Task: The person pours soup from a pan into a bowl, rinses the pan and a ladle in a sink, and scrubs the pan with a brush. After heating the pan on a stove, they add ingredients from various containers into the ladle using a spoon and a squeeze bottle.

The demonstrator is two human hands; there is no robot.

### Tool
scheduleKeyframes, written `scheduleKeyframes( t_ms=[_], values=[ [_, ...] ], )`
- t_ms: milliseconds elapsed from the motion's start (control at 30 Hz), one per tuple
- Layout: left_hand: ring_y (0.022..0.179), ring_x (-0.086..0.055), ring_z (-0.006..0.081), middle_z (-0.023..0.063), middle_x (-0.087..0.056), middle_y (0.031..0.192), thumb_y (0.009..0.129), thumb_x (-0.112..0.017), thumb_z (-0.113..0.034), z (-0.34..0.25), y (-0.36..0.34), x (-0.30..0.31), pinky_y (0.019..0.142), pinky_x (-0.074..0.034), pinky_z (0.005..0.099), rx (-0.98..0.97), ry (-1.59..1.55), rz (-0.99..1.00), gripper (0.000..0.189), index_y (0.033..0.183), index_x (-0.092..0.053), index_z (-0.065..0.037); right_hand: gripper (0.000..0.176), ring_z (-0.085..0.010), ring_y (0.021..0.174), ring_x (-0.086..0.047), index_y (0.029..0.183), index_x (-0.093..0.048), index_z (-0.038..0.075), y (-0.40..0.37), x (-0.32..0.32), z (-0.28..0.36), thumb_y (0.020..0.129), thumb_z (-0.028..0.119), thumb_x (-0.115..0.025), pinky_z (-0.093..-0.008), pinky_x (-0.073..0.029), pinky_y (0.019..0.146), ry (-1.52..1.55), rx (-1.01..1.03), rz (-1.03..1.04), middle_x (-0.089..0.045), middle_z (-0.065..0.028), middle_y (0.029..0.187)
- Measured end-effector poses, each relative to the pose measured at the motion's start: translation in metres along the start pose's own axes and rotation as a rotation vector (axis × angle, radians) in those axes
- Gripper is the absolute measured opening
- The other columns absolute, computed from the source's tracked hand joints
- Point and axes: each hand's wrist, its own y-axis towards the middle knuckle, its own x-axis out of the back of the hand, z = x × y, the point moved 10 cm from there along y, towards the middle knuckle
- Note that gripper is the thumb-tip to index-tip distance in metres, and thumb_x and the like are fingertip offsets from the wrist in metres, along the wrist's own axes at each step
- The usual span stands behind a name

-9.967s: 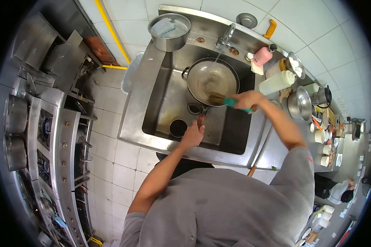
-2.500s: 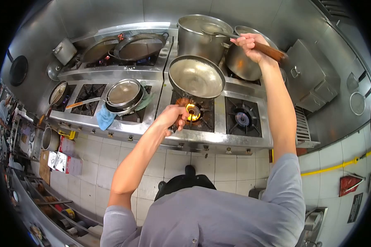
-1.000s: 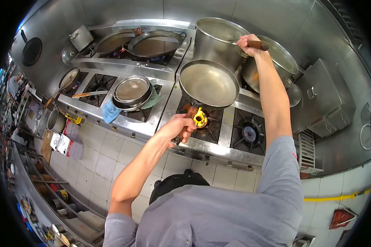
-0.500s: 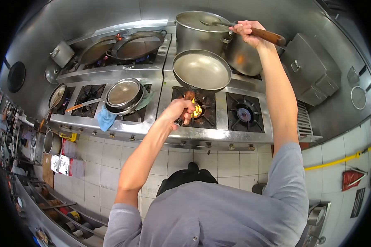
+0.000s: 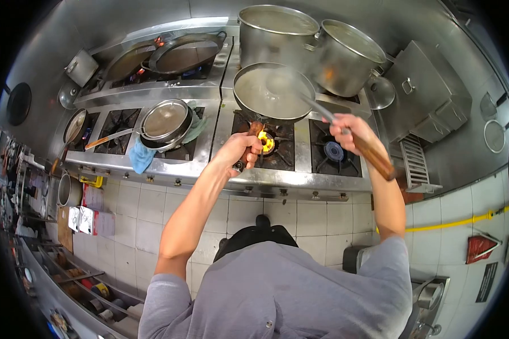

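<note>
My left hand (image 5: pixel 240 151) is closed around the wooden handle of a wok (image 5: pixel 244 104), which sits tilted a little above the front burner with a yellow flame (image 5: pixel 266 142). My right hand (image 5: pixel 353 131) grips a long ladle (image 5: pixel 321 112) near where its metal shaft meets the wooden handle. The ladle's bowl is blurred and lies over the inside of the wok. A pale, cloudy look, with some haze, fills the wok. Right behind it stand two tall stockpots (image 5: pixel 277 45) holding light liquid, the second stockpot (image 5: pixel 345 70) to the right.
An unused front burner (image 5: pixel 333 150) lies right of the flame. To the left, a strainer (image 5: pixel 165 120) rests on a pan beside a blue cloth (image 5: pixel 142 155). Two wide pans (image 5: pixel 189 55) sit on lit burners at the back left. A round lid (image 5: pixel 380 92) leans by the right stockpot.
My right hand has brought the ladle down and toward me from the large stockpot to the wok. Haze now shows over the wok. My left hand keeps its hold on the handle.
</note>
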Motion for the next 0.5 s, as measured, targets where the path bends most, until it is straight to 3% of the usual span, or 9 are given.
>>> scheduleKeyframes(
  t_ms=[33, 133, 233, 400, 500],
  values=[
    [0.045, -0.04, 0.0058, -0.0032, -0.046, 0.066, 0.082, -0.06, -0.004, 0.0, -0.001, -0.001, 0.037, -0.033, 0.0245, 0.004, -0.006, 0.0, 0.013, 0.09, -0.05, -0.008, 0.023, -0.0042, 0.044, -0.038, 0.111, -0.054, 0.005, -0.008, 0.002, 0.0, 0.09, 0.014, -0.058, -0.0225, -0.027, 0.034, -0.158, 0.006, -0.068, -0.051, 0.0013, 0.071],
    [0.043, -0.038, 0.0057, -0.0028, -0.045, 0.065, 0.081, -0.06, -0.003, 0.0, -0.001, -0.002, 0.037, -0.032, 0.0247, -0.012, -0.014, -0.014, 0.013, 0.09, -0.051, -0.007, 0.042, -0.0066, 0.041, -0.044, 0.127, -0.051, 0.0, -0.026, 0.01, 0.014, 0.087, 0.009, -0.06, -0.0244, -0.03, 0.035, -0.529, 0.072, -0.17, -0.054, -0.0009, 0.072],
    [0.041, -0.035, 0.0064, -0.0016, -0.044, 0.063, 0.08, -0.059, -0.003, -0.001, 0.002, -0.003, 0.036, -0.031, 0.0253, -0.04, 0.01, -0.029, 0.015, 0.092, -0.05, -0.007, 0.049, -0.0074, 0.041, -0.045, 0.135, -0.047, -0.001, -0.033, 0.017, 0.056, 0.087, 0.005, -0.059, -0.0245, -0.032, 0.035, -0.676, 0.176, -0.205, -0.053, -0.0003, 0.07],
    [0.04, -0.035, 0.0075, -0.0011, -0.044, 0.063, 0.08, -0.059, -0.002, -0.005, 0.003, -0.015, 0.035, -0.031, 0.0258, -0.06, -0.003, -0.058, 0.019, 0.095, -0.049, -0.006, 0.048, -0.0068, 0.041, -0.045, 0.134, -0.048, 0.0, 0.004, 0.02, 0.15, 0.088, 0.007, -0.06, -0.0238, -0.034, 0.038, -0.843, 0.41, -0.263, -0.052, 0.0002, 0.069],
    [0.04, -0.035, 0.0072, -0.0011, -0.044, 0.063, 0.08, -0.059, -0.002, -0.006, 0.004, -0.022, 0.035, -0.03, 0.0252, -0.058, -0.035, -0.061, 0.019, 0.095, -0.049, -0.006, 0.042, -0.0133, 0.046, -0.053, 0.122, -0.053, -0.003, 0.064, 0.034, 0.206, 0.085, 0.015, -0.06, -0.0321, -0.042, 0.046, -1.149, 0.509, -0.38, -0.054, -0.0045, 0.067]
  ],
)
